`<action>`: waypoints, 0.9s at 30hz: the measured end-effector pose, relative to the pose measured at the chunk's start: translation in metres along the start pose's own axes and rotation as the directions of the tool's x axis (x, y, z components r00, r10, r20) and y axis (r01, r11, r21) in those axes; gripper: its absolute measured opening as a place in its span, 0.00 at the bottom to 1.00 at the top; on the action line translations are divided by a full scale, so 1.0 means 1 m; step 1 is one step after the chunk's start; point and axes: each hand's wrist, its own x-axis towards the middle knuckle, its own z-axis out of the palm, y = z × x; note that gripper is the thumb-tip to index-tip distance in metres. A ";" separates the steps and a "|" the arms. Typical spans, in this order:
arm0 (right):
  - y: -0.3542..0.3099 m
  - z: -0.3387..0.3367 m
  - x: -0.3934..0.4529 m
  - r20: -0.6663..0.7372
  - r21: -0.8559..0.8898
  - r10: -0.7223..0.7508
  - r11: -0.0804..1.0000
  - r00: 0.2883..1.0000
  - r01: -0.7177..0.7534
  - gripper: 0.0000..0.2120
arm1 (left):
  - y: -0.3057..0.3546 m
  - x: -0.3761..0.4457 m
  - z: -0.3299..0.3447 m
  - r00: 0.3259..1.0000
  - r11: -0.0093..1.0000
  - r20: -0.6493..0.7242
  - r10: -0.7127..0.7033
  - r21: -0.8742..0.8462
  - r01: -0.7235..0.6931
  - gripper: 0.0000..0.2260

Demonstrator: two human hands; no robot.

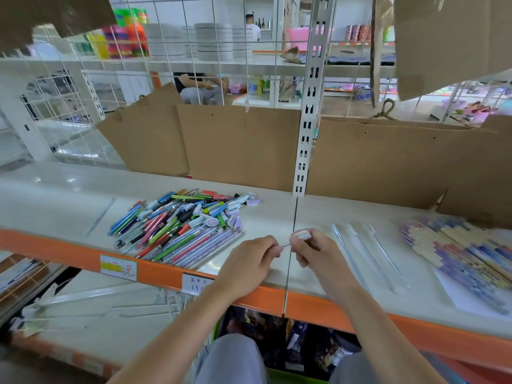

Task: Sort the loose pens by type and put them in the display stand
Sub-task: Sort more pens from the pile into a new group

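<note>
I am sitting at the shelf (69, 189), its orange front edge running just under my wrists. The pile (177, 225) of loose pens is lying to the left of my hands, most of them pointing from near-left to far-right. To the right, clear tubes (368, 256) are lying side by side, and beyond them, at the far right, a fan of patterned pencils (457, 253). I cannot make out a display stand for certain.

Between pile and tubes, over the seam in the shelf, I am holding one pale pen (297, 237). Its long axis is running left to right, rising a little toward the right. My right hand (315, 250) is curling round the thicker pale end; my left hand (249, 261) is pinching the thin end, fingers (273, 249) closed on it. Both hands are touching the pen, so neither is nearer. I judge I am checking its type. The pile is nearer my left hand, the tubes nearer my right.
</note>
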 end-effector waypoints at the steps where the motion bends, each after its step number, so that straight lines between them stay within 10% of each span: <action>1: -0.001 0.007 0.000 0.029 0.099 0.030 0.995 0.999 -0.033 0.04 | 0.000 0.000 -0.001 0.999 0.999 -0.033 0.008 -0.035 -0.009 0.10; 9: -0.040 -0.006 0.037 -0.045 -0.256 -0.050 0.966 0.998 0.037 0.08 | -0.031 0.003 -0.025 0.992 0.988 -0.113 -0.062 0.137 0.077 0.06; 13: -0.023 -0.017 0.046 0.005 -0.732 0.041 0.681 0.999 -0.024 0.10 | -0.054 -0.001 -0.033 0.946 0.924 -0.276 -0.172 0.288 0.252 0.05; 21: -0.019 -0.030 0.050 -0.159 -0.966 0.000 0.208 0.987 -0.156 0.09 | -0.057 -0.001 -0.027 0.940 0.927 -0.298 -0.164 0.279 0.250 0.04; 27: -0.020 0.028 0.104 0.039 -0.862 -0.032 0.505 0.999 0.050 0.10 | -0.059 -0.003 -0.025 0.946 0.947 -0.284 -0.158 0.227 0.226 0.04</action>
